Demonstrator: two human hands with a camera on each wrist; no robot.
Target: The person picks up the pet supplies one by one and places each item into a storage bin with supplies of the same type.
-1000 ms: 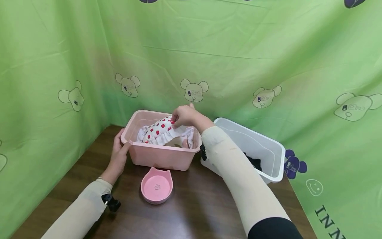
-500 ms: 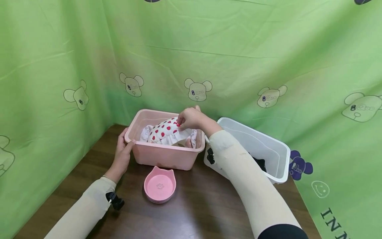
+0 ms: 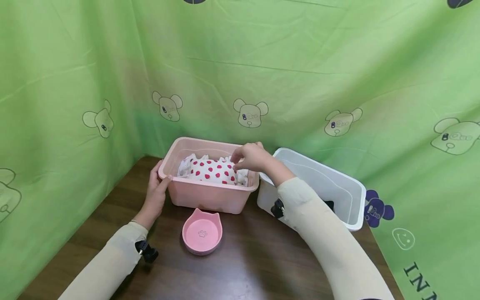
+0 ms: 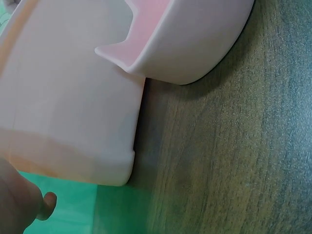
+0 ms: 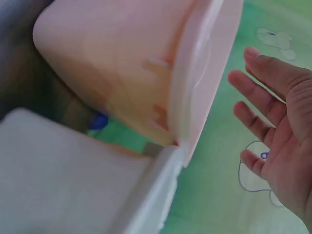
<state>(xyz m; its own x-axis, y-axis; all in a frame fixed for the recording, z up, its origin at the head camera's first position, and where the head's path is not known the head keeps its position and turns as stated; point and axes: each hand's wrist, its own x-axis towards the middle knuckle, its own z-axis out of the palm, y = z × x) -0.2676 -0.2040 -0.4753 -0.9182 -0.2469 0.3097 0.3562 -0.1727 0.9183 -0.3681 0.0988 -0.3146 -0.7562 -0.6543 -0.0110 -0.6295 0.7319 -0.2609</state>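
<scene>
A pink plastic bin (image 3: 210, 198) stands on the table, and my left hand (image 3: 154, 193) grips its left end, thumb at the front rim. In the left wrist view, part of that hand (image 4: 19, 200) shows beside the bin's wall. Inside the bin lies a white, ruffled cloth item (image 3: 213, 170) with red spots; its exact kind is unclear. Over the bin's right end is my right hand (image 3: 252, 157), its fingers loosely bent. Seen from the right wrist, this hand (image 5: 280, 117) has spread fingers and holds nothing.
A pink cat-eared bowl (image 3: 202, 233) with a paw print sits in front of the pink bin. To the right, a white bin (image 3: 318, 171) stands at an angle, with something black (image 3: 330, 205) inside. Green printed curtain (image 3: 210, 62) hangs behind the dark wooden table (image 3: 240, 266).
The right hand has let go of the spotted cloth and shifted right. The cloth, raised and tilted before, now lies flatter in the pink bin. The left hand keeps its grip.
</scene>
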